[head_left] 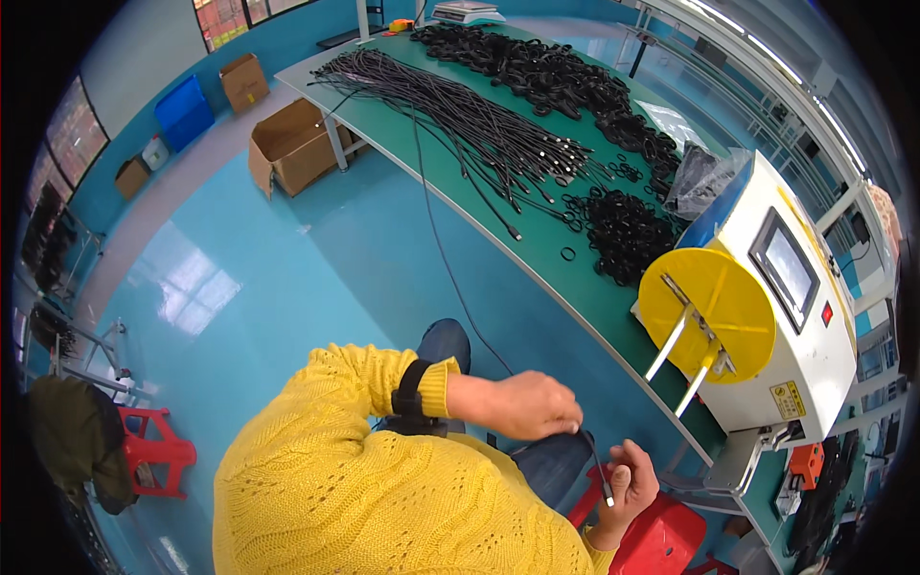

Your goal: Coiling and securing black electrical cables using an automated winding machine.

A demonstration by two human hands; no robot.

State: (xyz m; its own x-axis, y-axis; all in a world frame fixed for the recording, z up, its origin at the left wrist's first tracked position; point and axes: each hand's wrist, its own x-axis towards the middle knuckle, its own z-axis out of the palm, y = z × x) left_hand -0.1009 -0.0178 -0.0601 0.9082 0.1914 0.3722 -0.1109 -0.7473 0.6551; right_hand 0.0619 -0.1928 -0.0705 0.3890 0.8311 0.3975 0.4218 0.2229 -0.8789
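Left hand [530, 404] pinches a thin black cable [450, 273] that runs down from the bundle of cables [460, 115] on the green desk [575, 287], off its near edge. Right hand [628, 479] grips the cable's plug end [607, 494] above the red stool [661, 541].

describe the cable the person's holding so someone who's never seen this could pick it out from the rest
Start at the long green table with its bundle of black cables. One black cable leaves that bundle, drops off the table's near edge and runs down to the person's lap. Only this one is pinched in the left hand, its metal-tipped end at the right hand.
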